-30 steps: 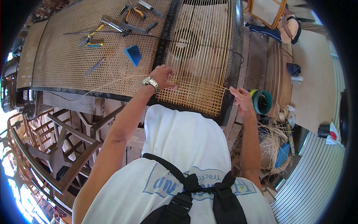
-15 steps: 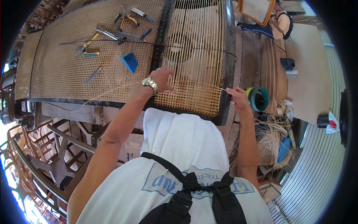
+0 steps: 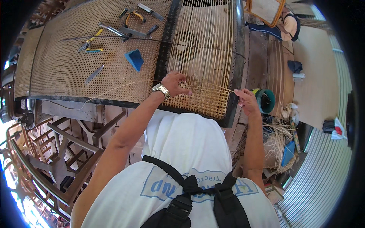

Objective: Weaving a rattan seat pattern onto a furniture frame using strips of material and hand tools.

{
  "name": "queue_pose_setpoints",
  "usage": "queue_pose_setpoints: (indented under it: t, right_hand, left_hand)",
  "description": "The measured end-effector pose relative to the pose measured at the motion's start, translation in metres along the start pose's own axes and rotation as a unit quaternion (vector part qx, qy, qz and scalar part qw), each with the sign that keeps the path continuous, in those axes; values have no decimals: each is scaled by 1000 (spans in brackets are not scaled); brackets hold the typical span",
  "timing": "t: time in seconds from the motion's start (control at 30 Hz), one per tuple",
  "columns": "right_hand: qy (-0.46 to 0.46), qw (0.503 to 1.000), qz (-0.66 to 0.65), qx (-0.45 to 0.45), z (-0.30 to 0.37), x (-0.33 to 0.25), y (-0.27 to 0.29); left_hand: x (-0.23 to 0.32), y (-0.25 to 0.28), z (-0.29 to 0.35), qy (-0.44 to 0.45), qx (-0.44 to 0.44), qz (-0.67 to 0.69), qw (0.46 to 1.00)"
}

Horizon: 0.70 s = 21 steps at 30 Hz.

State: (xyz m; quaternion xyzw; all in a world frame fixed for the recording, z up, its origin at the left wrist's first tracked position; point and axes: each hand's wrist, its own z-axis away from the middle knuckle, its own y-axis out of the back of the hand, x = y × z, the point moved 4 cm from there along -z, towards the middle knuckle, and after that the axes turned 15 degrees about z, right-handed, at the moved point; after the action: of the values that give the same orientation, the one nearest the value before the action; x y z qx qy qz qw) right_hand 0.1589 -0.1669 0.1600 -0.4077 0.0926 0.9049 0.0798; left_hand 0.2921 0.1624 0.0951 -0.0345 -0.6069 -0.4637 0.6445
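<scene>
A partly woven cane panel point(image 3: 201, 100) lies in a dark frame point(image 3: 237, 68), dense at the near end, with long bare strands point(image 3: 205, 49) running away from me. My left hand point(image 3: 175, 84), a metal watch on its wrist, rests over the left part of the weave, thumb and fingers spread. Beyond the frame's right side, my right hand point(image 3: 248, 102) pinches the end of a thin cane strand. That cane strand point(image 3: 110, 91) crosses the panel, passes by my left hand and trails left over the finished mesh. My left fingers partly hide the weave.
On the finished cane mesh point(image 3: 76, 72) lie pliers point(image 3: 91, 41), knives point(image 3: 150, 12), a blue block point(image 3: 134, 60) and a long dark rod point(image 3: 114, 37). A green bucket point(image 3: 265, 101) stands at right, above loose cane fibres point(image 3: 277, 140). Chair frames point(image 3: 64, 155) crowd the lower left. Another person point(image 3: 287, 26) sits at upper right.
My left hand has shifted slightly right over the strands, its fingers still spread. The right hand keeps its pinch at nearly the same spot. The whole view has shifted a little.
</scene>
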Motion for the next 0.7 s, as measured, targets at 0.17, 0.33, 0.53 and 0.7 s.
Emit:
queue_pose_setpoints:
  t: [0.17, 0.33, 0.53, 0.7]
  right_hand:
    - [1, 1000, 3, -3, 1, 0, 1]
    - [14, 1000, 7, 6, -3, 3, 1]
    - [6, 999, -29, 28, 1, 9, 2]
    - [3, 999, -38, 12, -2, 8, 2]
  left_hand:
    - [4, 2, -4, 15, -32, -3, 999]
    - [4, 0, 8, -53, -70, -76, 993]
    - [26, 18, -6, -73, -1, -33, 997]
    - [38, -17, -19, -47, -7, 43, 998]
